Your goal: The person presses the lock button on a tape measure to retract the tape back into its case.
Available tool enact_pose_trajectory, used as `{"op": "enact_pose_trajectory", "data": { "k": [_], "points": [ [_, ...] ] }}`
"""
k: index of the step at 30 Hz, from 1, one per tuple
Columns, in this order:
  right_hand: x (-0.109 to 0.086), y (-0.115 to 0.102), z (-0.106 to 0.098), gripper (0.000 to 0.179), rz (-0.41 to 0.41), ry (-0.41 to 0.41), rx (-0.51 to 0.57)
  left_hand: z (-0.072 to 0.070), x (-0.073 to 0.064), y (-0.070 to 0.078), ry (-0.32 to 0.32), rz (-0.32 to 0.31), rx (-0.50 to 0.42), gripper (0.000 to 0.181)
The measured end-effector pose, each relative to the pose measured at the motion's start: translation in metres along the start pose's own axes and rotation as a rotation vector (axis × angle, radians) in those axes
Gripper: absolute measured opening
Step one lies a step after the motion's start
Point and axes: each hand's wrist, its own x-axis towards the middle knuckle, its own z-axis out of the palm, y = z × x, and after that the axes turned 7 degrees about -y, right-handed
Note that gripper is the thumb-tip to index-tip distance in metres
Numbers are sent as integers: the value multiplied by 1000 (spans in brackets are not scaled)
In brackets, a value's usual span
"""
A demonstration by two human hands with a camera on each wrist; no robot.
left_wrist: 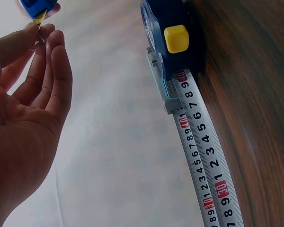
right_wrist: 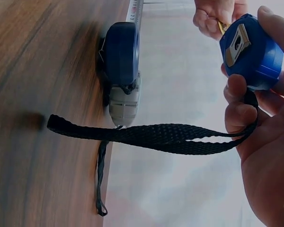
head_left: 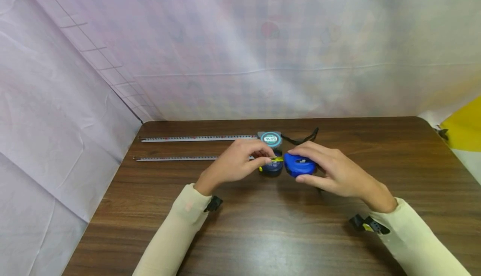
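Note:
Held above the table, a bright blue tape measure (head_left: 299,165) is gripped by my right hand (head_left: 338,170) between thumb and fingers. A metal clip (right_wrist: 238,45) shows on its side, and its black wrist strap (right_wrist: 170,138) hangs from the case past the fingers. My left hand (head_left: 238,162) pinches the end of its short yellow blade (head_left: 278,159). Below, on the table, lies a dark blue tape measure (left_wrist: 168,42) with a yellow button, its blade (left_wrist: 210,151) drawn out to the left. Behind it sits a grey and teal tape measure (head_left: 271,139), also extended leftward.
The two drawn-out blades run nearly parallel on the brown wooden table (head_left: 240,234), the rear blade (head_left: 195,138) near the back edge. A black cord (head_left: 306,137) trails from the grey and teal case. A pale patterned curtain (head_left: 225,50) hangs behind the table.

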Motion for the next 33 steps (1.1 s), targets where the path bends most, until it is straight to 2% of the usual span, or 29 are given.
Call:
{"op": "enact_pose_trajectory", "data": {
  "k": [12,22,27,33],
  "points": [
    [2,-7,6,66,-2,-22,48,5,3,3,9,57,-2,10],
    [4,-7,9,57,-47,5,37,6,2,6,13,21,-17,15],
    [5,-8,11,57,-65,1,63,7,2,7,1,42,-18,14],
    [6,-11,12,62,-48,-16,71,7,3,7,-1,59,-8,13]
  ]
}}
